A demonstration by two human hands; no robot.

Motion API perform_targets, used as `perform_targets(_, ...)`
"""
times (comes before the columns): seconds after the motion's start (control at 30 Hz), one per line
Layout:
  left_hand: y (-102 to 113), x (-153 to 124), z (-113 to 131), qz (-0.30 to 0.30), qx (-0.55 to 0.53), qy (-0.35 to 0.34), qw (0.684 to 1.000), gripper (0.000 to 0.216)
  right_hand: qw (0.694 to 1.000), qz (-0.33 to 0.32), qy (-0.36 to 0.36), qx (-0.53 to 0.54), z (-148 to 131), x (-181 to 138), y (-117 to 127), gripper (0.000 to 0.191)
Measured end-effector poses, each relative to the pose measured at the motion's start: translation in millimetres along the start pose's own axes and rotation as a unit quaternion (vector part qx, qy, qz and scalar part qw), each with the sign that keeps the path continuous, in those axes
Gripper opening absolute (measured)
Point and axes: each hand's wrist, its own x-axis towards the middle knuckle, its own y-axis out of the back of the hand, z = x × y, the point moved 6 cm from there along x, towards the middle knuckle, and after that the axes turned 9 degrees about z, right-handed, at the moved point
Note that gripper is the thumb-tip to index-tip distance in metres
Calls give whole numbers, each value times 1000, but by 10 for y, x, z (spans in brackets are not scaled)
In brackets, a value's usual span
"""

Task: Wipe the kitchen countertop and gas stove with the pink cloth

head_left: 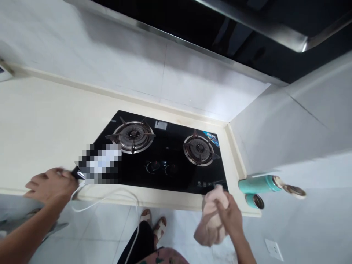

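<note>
In the head view my right hand (pixel 230 212) grips a bunched, pale pink cloth (pixel 211 220) at the front right of the black gas stove (pixel 176 176). The cloth hangs down past the counter's front edge. My left hand (pixel 52 185) is by the stove's front left corner, fingers spread away to the left and slightly blurred. Its thumb side meets the dark corner there. A pixelated patch hides what lies on that corner. From beside it a white cable (pixel 103 200) loops over the counter edge and runs down towards my legs.
Two burners (pixel 134 134) with metal pan supports rise from the stove. An uncapped turquoise flask (pixel 258 184) and a turquoise cup (pixel 253 200) are at the right counter end. A dark range hood (pixel 233 40) overhangs the back. A socket (pixel 274 249) sits on the right wall.
</note>
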Motion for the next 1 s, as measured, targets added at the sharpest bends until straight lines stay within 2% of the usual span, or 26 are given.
perform_targets(0.07,-9,5,-8,3,-2,-2,1000,69,997,79,-1,-24,-41,499,172,66)
perform_targets(0.1,-1,2,-8,5,-7,-3,1000,69,995,93,25,-39,-118,756,186,68)
perform_targets(0.13,10,-3,-4,6,-11,-5,1000,69,994,77,42,-63,-191,1003,136,71)
perform_targets(0.23,44,-20,6,2,-12,-3,1000,70,989,-31,7,-142,-276,1571,-225,74)
perform_targets(0.3,50,-24,10,-2,-4,-2,1000,70,985,-70,-17,-159,-285,1756,-466,73)
perform_targets(0.4,27,-10,4,-3,3,-2,1000,70,982,-80,-25,-169,-251,1795,-659,72)
perform_targets(0.5,-27,16,-23,-4,5,1,1000,68,982,-74,-10,-171,-232,1634,-640,69)
perform_targets(0.6,-79,42,-44,-3,7,-2,1000,68,985,-68,32,-158,-336,1292,-558,62)
perform_targets(0.73,-141,80,-73,5,7,-5,1000,68,983,-80,124,-110,-616,468,-599,52)
perform_targets(0.8,-159,97,-84,12,-2,-5,1000,68,976,-83,197,-36,-773,-67,-663,50)
perform_targets(0.83,-164,101,-85,12,-6,-6,1000,68,973,-95,209,-7,-800,-323,-702,49)
perform_targets(0.93,-143,93,-75,5,-12,-8,1000,70,969,-145,182,85,-723,-876,-738,48)
perform_targets(1.0,-103,75,-59,-1,-18,-10,1000,69,973,-153,97,141,-538,-938,-621,50)
